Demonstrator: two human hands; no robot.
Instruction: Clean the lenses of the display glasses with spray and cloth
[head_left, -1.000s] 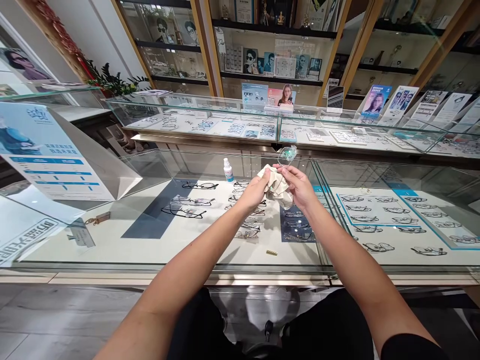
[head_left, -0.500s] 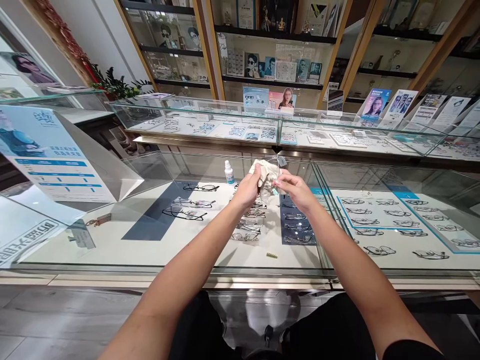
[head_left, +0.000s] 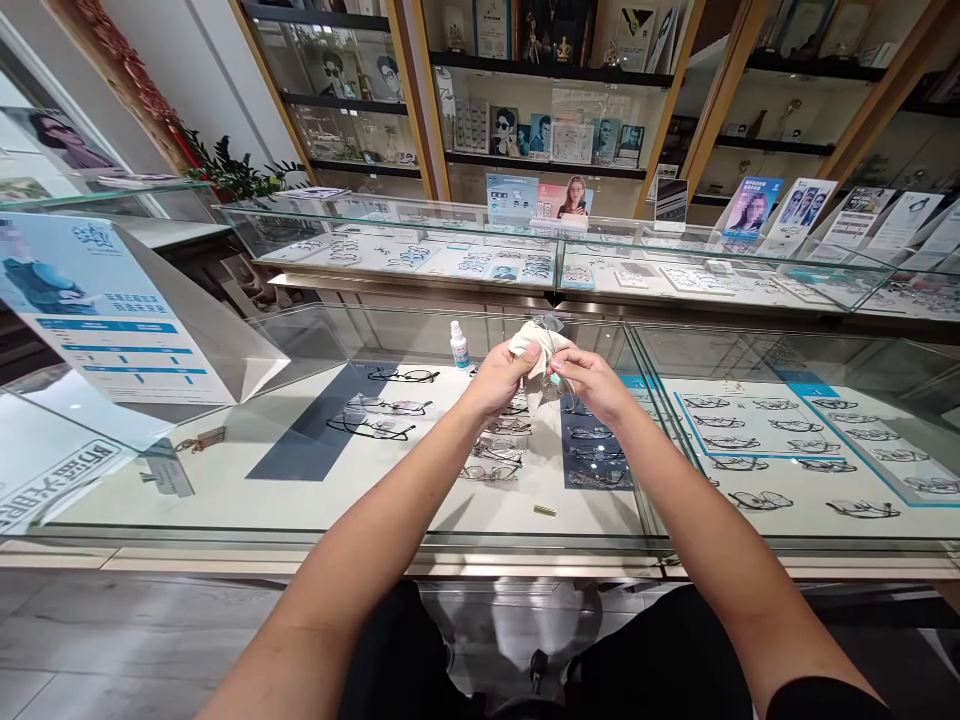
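A cream cleaning cloth (head_left: pixel 537 342) is bunched in my left hand (head_left: pixel 504 380), the thumb pressed over its front. With closed fingertips, my right hand (head_left: pixel 594 380) grips a thin-framed pair of eyeglasses (head_left: pixel 553 386) just right of the cloth. The cloth wraps around part of the eyeglasses, so much of the frame is hidden. A small teal spot shows on it near my right fingertips. Both hands are held close together above the glass display case (head_left: pixel 375 540). A white spray bottle (head_left: pixel 459 346) with a blue label stands to the left of my left hand.
Eyeglasses (head_left: pixel 405 376) lie on a dark strip inside the case, and several more frames (head_left: pixel 727 443) sit to the right. A tent-shaped sign (head_left: pixel 127 310) stands at the left. Another glass case (head_left: pixel 420 255) runs behind, with leaning placards (head_left: pixel 802 212) on top.
My left thumb has shifted slightly right and down over the cloth. The cloth is folded further around the eyeglasses, which have turned a little. My right hand stays nearly in place.
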